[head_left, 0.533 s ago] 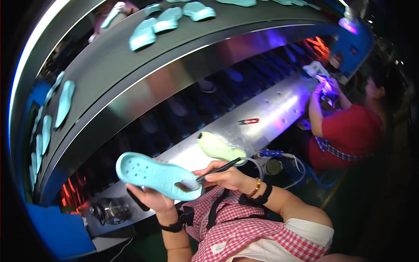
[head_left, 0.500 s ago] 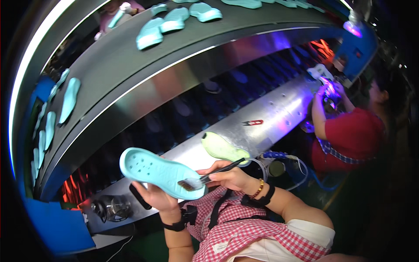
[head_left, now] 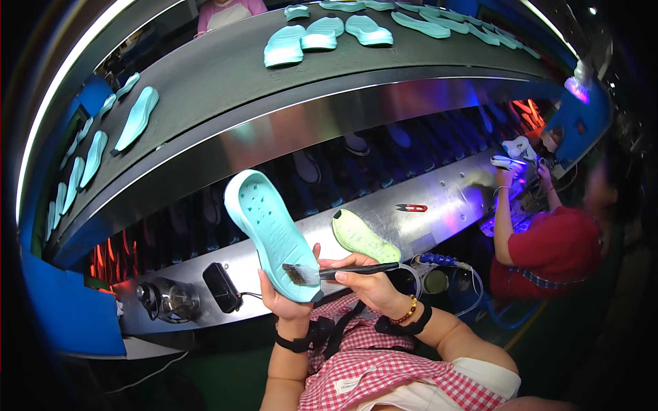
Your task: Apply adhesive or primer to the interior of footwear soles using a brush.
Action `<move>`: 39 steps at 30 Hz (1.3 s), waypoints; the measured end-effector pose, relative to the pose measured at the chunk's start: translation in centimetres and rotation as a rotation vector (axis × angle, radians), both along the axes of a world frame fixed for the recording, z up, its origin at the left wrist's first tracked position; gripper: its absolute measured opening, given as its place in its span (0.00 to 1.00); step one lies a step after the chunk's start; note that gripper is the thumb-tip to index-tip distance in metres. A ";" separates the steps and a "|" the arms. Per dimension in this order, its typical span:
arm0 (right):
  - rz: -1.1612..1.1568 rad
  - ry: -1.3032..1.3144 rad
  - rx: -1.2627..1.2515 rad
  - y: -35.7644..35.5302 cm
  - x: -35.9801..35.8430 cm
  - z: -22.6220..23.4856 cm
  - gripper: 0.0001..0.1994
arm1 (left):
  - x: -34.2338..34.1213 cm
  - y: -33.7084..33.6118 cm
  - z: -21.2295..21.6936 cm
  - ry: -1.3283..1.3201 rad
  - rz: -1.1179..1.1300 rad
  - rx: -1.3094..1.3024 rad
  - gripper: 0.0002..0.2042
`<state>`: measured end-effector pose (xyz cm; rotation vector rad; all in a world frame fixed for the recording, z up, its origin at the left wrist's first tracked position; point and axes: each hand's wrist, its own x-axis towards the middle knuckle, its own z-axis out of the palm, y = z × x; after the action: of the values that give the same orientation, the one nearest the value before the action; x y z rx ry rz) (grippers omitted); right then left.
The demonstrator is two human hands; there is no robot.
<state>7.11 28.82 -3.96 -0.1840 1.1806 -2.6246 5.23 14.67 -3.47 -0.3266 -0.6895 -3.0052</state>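
Observation:
My left hand [head_left: 288,305] grips a light blue shoe sole [head_left: 264,222] near its lower end. The sole's hollow inner face is turned up, with small holes at the far end. In my right hand [head_left: 370,282] is a paintbrush [head_left: 356,270] with a black handle. Its bristles rest on the inner face of the sole, near the lower end. Just beyond my right hand, a pale yellow-green shoe sole [head_left: 367,236] lies on the metal bench [head_left: 308,236].
A dark conveyor belt [head_left: 205,96] carries several blue soles. Snips with red handles [head_left: 412,207] lie on the bench. Left of me are a black box with a cable [head_left: 221,288] and a glass pot [head_left: 175,301]. A co-worker in red [head_left: 555,243] works at right.
The sole has turned more upright, its far end now pointing away from me. The brush handle lies more level. My view has shifted left, uncovering the black box beside my left hand.

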 end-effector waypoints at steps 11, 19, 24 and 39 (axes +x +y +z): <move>0.008 0.625 0.632 1.2 -0.3 4.1 0.10 | -1.1 -1.1 0.9 -0.144 -0.134 0.093 0.30; 0.193 0.566 0.579 1.6 -2.0 4.6 0.09 | -2.0 -2.0 0.5 -0.062 -0.240 0.121 0.30; 0.134 0.596 0.673 2.5 -2.7 5.6 0.09 | -1.1 -2.4 1.0 -0.182 -0.146 0.005 0.26; 0.401 0.963 0.697 4.3 -2.6 6.7 0.08 | -1.0 -3.2 3.9 -0.352 -0.612 -0.319 0.19</move>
<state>4.48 33.13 2.78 -1.4452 1.9649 -1.6024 4.28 11.51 0.47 -0.0035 -1.3208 -3.5658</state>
